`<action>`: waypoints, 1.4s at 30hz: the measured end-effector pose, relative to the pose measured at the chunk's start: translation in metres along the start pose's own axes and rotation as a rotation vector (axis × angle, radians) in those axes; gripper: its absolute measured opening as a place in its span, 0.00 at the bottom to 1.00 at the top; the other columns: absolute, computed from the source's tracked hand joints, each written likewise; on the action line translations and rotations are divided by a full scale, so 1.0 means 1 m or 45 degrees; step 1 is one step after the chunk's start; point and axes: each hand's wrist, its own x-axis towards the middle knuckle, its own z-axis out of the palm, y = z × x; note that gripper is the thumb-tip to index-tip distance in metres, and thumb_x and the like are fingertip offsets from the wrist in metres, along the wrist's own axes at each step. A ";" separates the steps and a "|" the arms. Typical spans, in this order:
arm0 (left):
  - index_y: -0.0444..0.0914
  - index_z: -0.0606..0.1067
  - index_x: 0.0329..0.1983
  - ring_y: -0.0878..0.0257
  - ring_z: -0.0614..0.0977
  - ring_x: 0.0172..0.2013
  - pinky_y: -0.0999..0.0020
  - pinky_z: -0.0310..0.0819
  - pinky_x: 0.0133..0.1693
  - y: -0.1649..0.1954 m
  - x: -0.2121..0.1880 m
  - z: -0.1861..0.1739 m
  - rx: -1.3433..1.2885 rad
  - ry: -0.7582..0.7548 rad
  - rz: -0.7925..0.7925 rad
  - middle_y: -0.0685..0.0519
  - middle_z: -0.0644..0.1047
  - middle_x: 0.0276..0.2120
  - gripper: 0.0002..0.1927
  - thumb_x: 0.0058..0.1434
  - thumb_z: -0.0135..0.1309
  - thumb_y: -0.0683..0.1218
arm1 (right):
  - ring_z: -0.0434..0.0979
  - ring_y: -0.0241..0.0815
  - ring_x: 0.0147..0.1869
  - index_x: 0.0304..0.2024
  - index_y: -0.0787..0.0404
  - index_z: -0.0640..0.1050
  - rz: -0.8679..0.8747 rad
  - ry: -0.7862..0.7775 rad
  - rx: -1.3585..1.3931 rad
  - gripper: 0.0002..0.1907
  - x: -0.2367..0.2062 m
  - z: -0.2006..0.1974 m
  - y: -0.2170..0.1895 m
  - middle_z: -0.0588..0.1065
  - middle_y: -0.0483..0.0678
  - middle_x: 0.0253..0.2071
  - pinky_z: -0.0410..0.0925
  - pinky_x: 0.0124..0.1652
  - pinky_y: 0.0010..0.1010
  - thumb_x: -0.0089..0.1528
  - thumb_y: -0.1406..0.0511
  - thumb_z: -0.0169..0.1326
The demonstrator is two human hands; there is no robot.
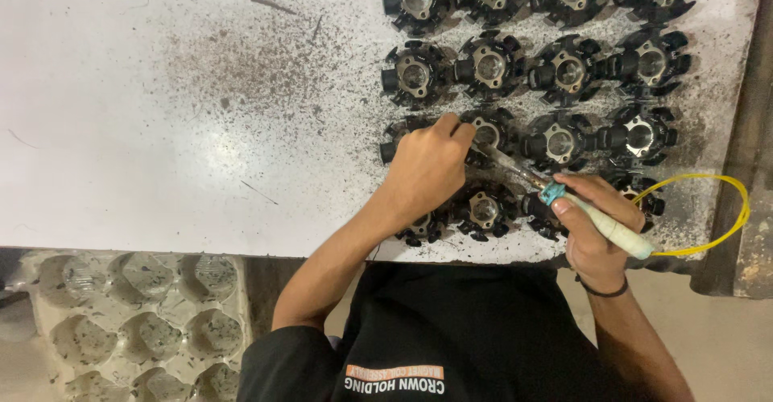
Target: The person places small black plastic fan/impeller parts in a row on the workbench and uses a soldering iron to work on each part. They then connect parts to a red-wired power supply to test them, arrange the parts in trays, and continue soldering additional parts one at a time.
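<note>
Soldering iron [592, 213] lying slantwise above the near edge of the white worktable [161, 128], long axis running from pale handle at lower right to metal tip at upper left, tip aimed at a black round part [489, 132] in the third row. Right hand [592, 233] clenched around the handle (thumb pressed beside the blue collar), yellow cord [708, 209] looping off right of the handle. Left hand [427, 169] curled, fingertips pinched at that same part just left of the tip; whatever is pinched too small to tell. Grey moulded tray [137, 321] below the table's near edge.
</note>
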 end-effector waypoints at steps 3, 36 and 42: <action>0.34 0.76 0.38 0.47 0.82 0.27 0.56 0.79 0.29 0.002 0.001 -0.011 -0.092 0.084 0.010 0.45 0.76 0.36 0.07 0.56 0.57 0.36 | 0.78 0.38 0.41 0.52 0.74 0.80 -0.044 -0.025 0.258 0.13 0.006 -0.018 -0.006 0.79 0.56 0.42 0.71 0.43 0.22 0.66 0.73 0.57; 0.35 0.80 0.45 0.50 0.82 0.30 0.57 0.78 0.31 0.033 -0.085 -0.019 -0.187 -0.100 0.133 0.47 0.75 0.38 0.14 0.54 0.59 0.38 | 0.84 0.45 0.41 0.50 0.76 0.78 0.119 -0.049 -0.088 0.16 -0.086 -0.004 -0.029 0.81 0.59 0.39 0.75 0.43 0.26 0.63 0.70 0.53; 0.37 0.80 0.44 0.50 0.82 0.32 0.57 0.79 0.35 0.027 -0.079 -0.012 -0.326 -0.047 0.089 0.49 0.77 0.38 0.09 0.59 0.59 0.37 | 0.84 0.44 0.36 0.49 0.75 0.79 -0.005 -0.078 -0.253 0.16 -0.089 -0.001 -0.030 0.82 0.58 0.36 0.74 0.39 0.26 0.61 0.69 0.53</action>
